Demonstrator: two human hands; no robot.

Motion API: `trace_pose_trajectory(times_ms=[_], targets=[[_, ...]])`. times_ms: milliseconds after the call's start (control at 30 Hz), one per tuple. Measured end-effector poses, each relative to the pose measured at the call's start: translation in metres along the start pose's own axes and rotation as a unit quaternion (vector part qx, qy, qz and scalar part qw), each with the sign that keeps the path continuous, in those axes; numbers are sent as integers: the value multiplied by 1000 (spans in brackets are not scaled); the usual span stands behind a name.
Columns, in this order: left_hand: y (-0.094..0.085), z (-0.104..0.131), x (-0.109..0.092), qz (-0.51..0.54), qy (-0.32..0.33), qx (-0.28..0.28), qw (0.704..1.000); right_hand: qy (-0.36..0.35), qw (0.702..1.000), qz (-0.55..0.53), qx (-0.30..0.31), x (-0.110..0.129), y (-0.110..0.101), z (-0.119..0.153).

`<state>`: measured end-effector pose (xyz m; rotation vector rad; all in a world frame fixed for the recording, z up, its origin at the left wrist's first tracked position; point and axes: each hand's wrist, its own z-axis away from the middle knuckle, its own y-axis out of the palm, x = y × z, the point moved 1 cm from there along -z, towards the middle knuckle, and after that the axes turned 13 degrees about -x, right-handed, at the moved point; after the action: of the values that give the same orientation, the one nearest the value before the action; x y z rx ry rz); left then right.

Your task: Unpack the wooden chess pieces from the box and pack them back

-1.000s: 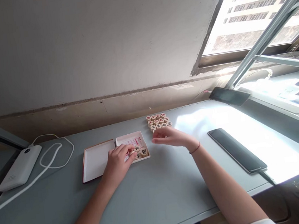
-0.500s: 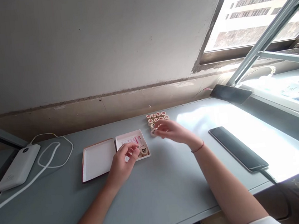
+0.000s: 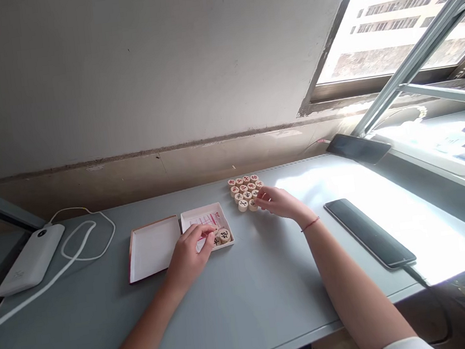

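Observation:
Over the near side of a shallow white box [image 3: 227,220], my left hand [image 3: 190,249] is closed, thumb close to its curled fingers; whatever they hold is hidden. Beside its fingertips, xiangqi pieces [image 3: 225,235] with black characters lie in the box, along with a pink-printed paper [image 3: 216,218]. My right hand [image 3: 280,201] grips a xiangqi piece [image 3: 253,206] at the front of a block of pieces. Red-character pieces [image 3: 243,188] form the back rows, and black-character ones [image 3: 242,204] the front rows. The right fingers partly cover the block's right side.
The open box lid [image 3: 152,249] lies left of the box. A white power bank [image 3: 32,259] with a white cable [image 3: 74,257] is at far left. One phone [image 3: 369,232] lies at right, and another dark device [image 3: 357,148] rests farther back, near the metal frame [image 3: 416,53].
My right hand has shifted right along the front row, uncovering pieces it was hiding, and now has a piece at the row's right end. My left hand stays over the box.

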<state>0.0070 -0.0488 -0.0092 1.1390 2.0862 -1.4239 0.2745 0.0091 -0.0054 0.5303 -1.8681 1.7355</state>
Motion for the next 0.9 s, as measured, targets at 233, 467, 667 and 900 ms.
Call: trace_pose_trajectory(times_ms=[233, 467, 667, 900], targets=[[9, -6, 12, -182, 124, -16, 975, -92, 990, -64, 81, 38, 19, 20], [17, -8, 10, -202, 92, 80, 972, -153, 980, -54, 116, 54, 52, 29], [18, -9, 13, -164, 61, 85, 981, -165, 982, -49, 82, 53, 60, 27], [21, -10, 15, -214, 47, 83, 972, -159, 984, -49, 63, 54, 66, 29]])
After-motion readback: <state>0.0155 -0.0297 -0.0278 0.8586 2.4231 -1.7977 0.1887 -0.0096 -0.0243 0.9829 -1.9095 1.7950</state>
